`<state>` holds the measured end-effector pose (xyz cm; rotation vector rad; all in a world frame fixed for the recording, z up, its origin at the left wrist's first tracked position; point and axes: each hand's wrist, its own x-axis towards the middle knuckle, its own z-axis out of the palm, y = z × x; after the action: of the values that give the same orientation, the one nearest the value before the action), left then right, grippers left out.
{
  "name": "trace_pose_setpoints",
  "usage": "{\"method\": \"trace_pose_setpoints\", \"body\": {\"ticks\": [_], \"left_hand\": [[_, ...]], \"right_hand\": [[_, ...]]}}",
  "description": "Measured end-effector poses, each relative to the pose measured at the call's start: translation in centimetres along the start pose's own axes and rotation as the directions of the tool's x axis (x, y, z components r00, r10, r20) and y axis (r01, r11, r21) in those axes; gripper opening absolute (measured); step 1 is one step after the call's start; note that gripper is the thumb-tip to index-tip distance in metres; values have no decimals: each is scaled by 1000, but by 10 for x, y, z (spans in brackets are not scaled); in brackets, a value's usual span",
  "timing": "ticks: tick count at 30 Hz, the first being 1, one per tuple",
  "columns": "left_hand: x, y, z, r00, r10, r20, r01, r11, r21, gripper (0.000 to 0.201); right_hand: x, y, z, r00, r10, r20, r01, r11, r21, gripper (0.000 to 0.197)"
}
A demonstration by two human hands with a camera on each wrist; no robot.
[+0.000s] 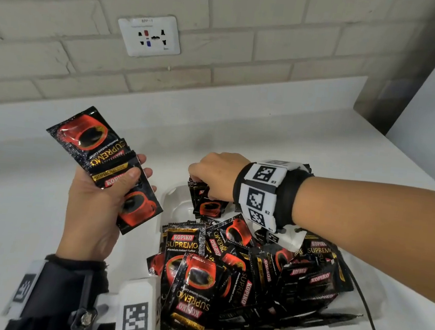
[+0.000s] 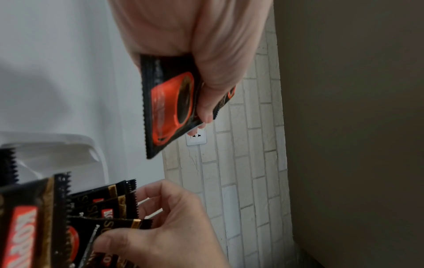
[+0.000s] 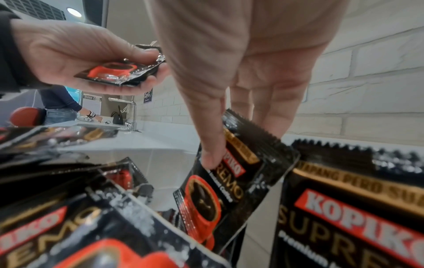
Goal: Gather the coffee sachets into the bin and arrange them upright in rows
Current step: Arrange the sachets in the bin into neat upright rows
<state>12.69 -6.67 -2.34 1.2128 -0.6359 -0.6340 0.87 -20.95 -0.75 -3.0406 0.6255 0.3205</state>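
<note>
At the bin's far end: right hand (image 1: 216, 174) pinches a few upright sachets (image 1: 208, 203) against the wall.
Bin (image 1: 174, 196): white, on the counter (image 1: 293, 143).
Left hand (image 1: 100, 201): thumb clamps a small fan of sachets (image 1: 99, 152), held beside the bin.
Done: nearly all sachets are in the bin; one short row begun.
Left: the loose pile (image 1: 239, 274) lies jumbled and flat, needing standing in rows.

Even, soft indoor light; wide-angle bending at edges, wrist views blurred up close, glare on foil.
</note>
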Motion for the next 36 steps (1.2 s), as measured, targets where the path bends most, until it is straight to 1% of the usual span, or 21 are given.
{"method": "trace_pose_setpoints", "body": {"ticks": [4, 7, 9, 12, 15, 17, 19, 22, 24, 29, 31, 32, 34, 36], "left_hand": [[0, -1, 2, 1000, -7, 7, 7, 1000, 0, 36], [0, -1, 2, 1000, -4, 8, 4, 1000, -1, 36], [0, -2, 2, 1000, 0, 4, 0, 1000, -3, 38], [0, -3, 0, 1000, 1, -7, -1, 1000, -3, 42], [0, -4, -3, 1000, 1, -15, -1, 1000, 3, 39], [-1, -5, -5, 1000, -2, -16, 2, 1000, 8, 37], [-1, -5, -5, 1000, -5, -17, 5, 1000, 11, 36], [-1, -6, -4, 1000, -7, -15, 7, 1000, 12, 36], [-1, -6, -3, 1000, -8, -11, 8, 1000, 12, 35], [1, -6, -3, 1000, -7, -10, 8, 1000, 20, 36], [1, -6, -4, 1000, -7, -17, 7, 1000, 19, 36], [0, -6, -4, 1000, -8, -18, 8, 1000, 19, 36], [0, -7, -3, 1000, -13, -14, 13, 1000, 14, 37], [-1, -6, -1, 1000, -17, -8, 17, 1000, 8, 37]], "right_hand": [[0, -2, 4, 999, -24, -20, 24, 999, -34, 30], [1, -4, 5, 995, -58, -84, 55, 998, -34, 36], [3, -5, 4, 991, -58, -125, 56, 998, -21, 41], [6, -4, 1, 988, -5, -152, 18, 996, 85, 47], [4, 2, -5, 995, 59, -85, -33, 962, 272, 53], [2, 8, -8, 994, 96, -53, -76, 949, 306, 55], [-2, 13, -11, 993, 117, -24, -107, 957, 271, 55], [-5, 20, -11, 988, 132, 75, -141, 979, 145, 51], [-4, 22, -7, 986, 132, 97, -144, 982, 125, 47], [-3, 22, -5, 992, 124, 36, -128, 981, 145, 32], [-5, 19, -9, 995, 99, -6, -98, 989, 113, 18], [-6, 16, -11, 997, 79, -23, -76, 993, 89, 17], [-6, 9, -11, 999, 25, -48, -23, 999, 34, 24], [-6, 4, -9, 998, -35, -60, 34, 999, -18, 21]]}}
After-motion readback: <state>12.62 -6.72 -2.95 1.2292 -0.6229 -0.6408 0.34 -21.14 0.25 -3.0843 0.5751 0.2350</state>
